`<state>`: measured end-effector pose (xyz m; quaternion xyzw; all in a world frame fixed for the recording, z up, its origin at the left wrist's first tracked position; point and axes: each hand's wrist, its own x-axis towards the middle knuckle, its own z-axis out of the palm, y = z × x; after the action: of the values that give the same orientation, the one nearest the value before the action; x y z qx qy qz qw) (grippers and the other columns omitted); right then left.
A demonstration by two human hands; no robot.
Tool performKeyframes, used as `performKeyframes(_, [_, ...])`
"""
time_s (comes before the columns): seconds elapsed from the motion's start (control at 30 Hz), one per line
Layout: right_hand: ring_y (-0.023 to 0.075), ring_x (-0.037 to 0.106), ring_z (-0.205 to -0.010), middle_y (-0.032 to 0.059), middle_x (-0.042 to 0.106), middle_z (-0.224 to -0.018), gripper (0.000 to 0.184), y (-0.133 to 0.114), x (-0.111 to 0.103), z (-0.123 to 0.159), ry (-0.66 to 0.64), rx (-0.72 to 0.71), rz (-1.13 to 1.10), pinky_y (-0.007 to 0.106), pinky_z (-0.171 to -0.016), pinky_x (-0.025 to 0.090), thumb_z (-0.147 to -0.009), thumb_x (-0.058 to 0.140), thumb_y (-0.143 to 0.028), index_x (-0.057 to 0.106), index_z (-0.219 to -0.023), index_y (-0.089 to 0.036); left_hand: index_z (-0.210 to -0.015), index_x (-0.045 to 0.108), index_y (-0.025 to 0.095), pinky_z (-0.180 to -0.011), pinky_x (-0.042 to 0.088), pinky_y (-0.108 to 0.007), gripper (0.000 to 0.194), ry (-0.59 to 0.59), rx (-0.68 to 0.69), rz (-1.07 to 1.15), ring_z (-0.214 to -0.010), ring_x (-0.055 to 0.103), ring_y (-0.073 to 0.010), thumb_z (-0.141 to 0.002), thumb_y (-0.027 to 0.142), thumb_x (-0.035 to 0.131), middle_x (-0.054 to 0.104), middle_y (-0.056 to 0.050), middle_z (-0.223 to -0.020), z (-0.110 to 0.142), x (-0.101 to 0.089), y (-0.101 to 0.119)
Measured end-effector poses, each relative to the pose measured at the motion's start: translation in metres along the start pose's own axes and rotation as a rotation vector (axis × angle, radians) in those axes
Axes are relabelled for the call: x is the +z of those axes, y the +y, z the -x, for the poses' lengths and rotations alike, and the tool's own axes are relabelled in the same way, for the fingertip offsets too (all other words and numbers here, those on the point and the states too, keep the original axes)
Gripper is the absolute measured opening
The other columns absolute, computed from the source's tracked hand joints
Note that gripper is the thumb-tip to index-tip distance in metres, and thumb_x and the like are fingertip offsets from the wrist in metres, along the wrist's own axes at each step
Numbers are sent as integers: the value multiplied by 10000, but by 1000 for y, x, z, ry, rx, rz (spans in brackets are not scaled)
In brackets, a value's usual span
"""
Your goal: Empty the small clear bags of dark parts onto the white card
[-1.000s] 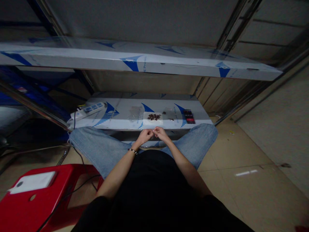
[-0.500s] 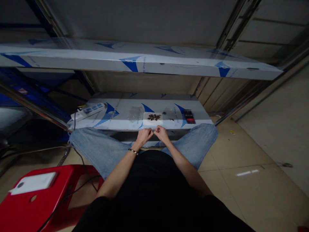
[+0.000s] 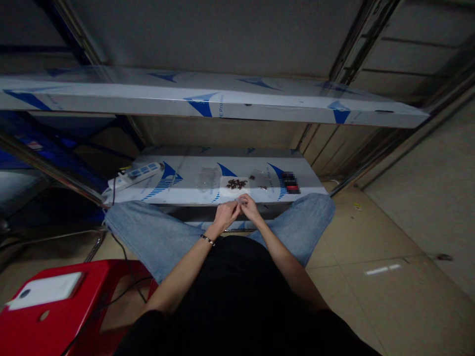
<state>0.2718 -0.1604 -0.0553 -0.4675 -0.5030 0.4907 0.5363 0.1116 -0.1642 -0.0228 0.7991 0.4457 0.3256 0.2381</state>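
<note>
White sheet [image 3: 234,187]: 1 | brown heap [image 3: 236,184]: 1 | left hand [image 3: 226,216], right hand [image 3: 250,208]: touching

Dim, shadowy light; edges bowed by wide-lens distortion.

Right ahead of the left hand [image 3: 226,216] and right hand [image 3: 250,208], a white pad [image 3: 226,190] of dark pieces sits in the way. There's a gap beneath the upper steel shelf [image 3: 185,101], with a power strip [image 3: 139,173] far left and a pixelated pack [image 3: 290,183] far right!
</note>
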Motion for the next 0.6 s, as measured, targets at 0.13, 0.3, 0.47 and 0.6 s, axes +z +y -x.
performKeyframes(0.13, [198,697,-653,61,744,-924,412,-13,-3,3,2,109,-177,280,-520,532,-705,764,-461,639,-1015,-220,-998,614,190,-791,502,-288,338,218,-261,395,-916,643,-195,-995,460,410,686,-87,-963,-6,4,-14])
performKeyframes(0.3, [209,705,-633,86,767,-912,455,-19,-5,3,34,159,-194,255,-456,497,-657,814,-473,689,-1001,-203,-973,615,149,-610,556,-275,464,22,-542,986,-738,697,-185,-915,599,520,689,-92,-856,-10,12,-31])
performKeyframes(0.47, [128,559,-423,46,694,-659,417,-10,-6,0,119,146,-86,211,-346,328,-646,813,-524,679,-825,-172,-943,677,129,-583,573,-238,454,80,-499,1023,-765,693,-166,-781,545,754,705,-76,-872,-8,10,-31])
performKeyframes(0.6, [139,578,-529,50,689,-719,442,-9,-8,-3,204,105,-131,219,-388,378,-642,799,-559,707,-829,-168,-960,738,114,-606,604,-250,456,164,-525,1033,-814,685,-170,-739,508,805,734,-88,-933,-6,5,-30])
